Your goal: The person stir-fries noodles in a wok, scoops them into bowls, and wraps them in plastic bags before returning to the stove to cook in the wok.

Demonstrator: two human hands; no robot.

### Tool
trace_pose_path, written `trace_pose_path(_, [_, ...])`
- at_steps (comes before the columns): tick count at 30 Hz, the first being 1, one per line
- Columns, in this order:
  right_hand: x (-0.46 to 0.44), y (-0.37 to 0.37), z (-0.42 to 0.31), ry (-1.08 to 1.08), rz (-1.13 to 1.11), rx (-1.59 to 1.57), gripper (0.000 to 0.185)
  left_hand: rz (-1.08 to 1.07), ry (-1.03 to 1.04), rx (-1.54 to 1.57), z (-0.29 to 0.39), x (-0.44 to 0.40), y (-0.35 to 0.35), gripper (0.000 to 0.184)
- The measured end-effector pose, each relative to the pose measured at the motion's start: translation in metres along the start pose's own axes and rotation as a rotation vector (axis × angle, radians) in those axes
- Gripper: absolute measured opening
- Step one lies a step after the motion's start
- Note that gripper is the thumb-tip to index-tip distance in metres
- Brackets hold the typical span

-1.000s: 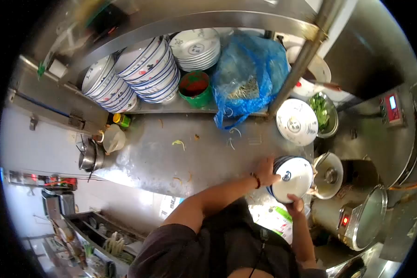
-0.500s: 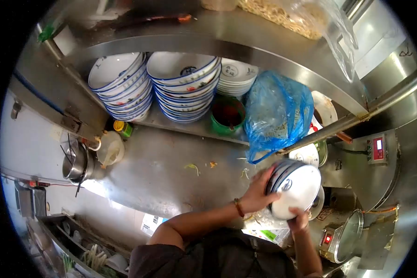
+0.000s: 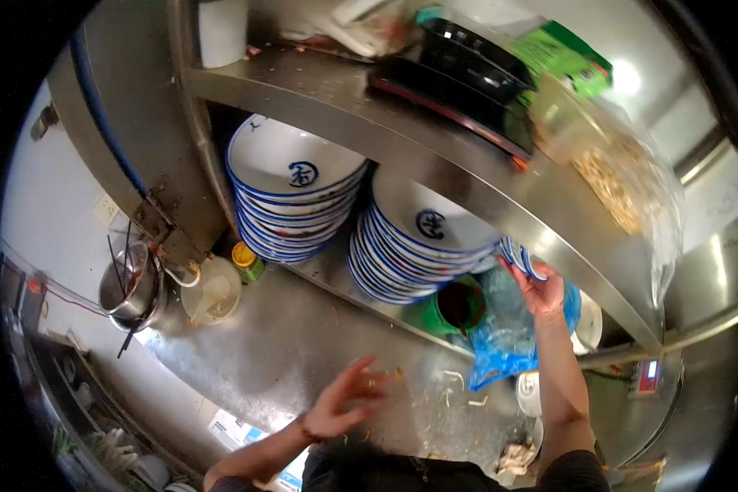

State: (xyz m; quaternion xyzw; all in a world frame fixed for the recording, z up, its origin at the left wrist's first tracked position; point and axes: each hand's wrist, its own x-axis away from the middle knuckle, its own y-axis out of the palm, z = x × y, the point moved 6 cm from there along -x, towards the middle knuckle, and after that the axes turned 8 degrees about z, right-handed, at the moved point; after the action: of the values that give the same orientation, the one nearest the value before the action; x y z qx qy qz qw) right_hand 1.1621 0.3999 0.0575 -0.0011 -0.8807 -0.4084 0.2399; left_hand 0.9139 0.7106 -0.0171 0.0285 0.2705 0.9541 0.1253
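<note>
My right hand reaches under the upper shelf, its fingers against a few blue-rimmed bowls, partly hidden by the shelf edge. Directly below it sits a blue plastic bag. Over the steel counter hovers my left hand, holding nothing, fingers apart and slightly blurred. Two tall stacks stand on the lower shelf: one of white bowls with blue rims at the left, another of matching bowls beside my right hand. A green container with dark red contents is between the second stack and the bag.
The upper shelf edge crosses above the stacks. On top are a black tray and a clear bag of pale pieces. Metal pots, a whitish tub and a yellow-lidded jar stand left. Food scraps dot the steel counter.
My left hand has let go of the bowls and moved left. My right hand has carried them up to the shelf. The view has turned and shows more of the upper shelf.
</note>
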Motion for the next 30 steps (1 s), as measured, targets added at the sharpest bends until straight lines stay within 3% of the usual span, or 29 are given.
trace_pose_path(3, [-0.06, 0.001, -0.033, -0.431, -0.036, 0.029, 0.053, 0.391, -0.184, -0.066, -0.044, 0.067, -0.072, 0.064])
trace_pose_path(4, [-0.077, 0.006, -0.038, -0.472, -0.022, 0.062, 0.053, 0.401, -0.181, -0.058, -0.048, 0.078, -0.081, 0.064])
trace_pose_path(6, [-0.114, 0.014, -0.043, -0.478, 0.03, 0.152, 0.052, 0.63, -0.19, 0.061, -0.053, 0.1, -0.102, 0.059])
trace_pose_path(9, [-0.149, 0.016, -0.039, -0.468, 0.089, 0.25, 0.052, 0.701, -0.176, 0.1, -0.061, 0.101, -0.118, 0.057])
trace_pose_path(16, [-0.142, -0.004, 0.0, -0.424, 0.2, 0.475, 0.05, 0.673, -0.184, 0.086, -0.071, 0.069, -0.13, 0.054])
trace_pose_path(30, [-0.068, 0.018, -0.029, -0.477, 0.279, 0.79, 0.047, 0.697, -0.215, -0.008, -0.078, 0.074, -0.136, 0.057])
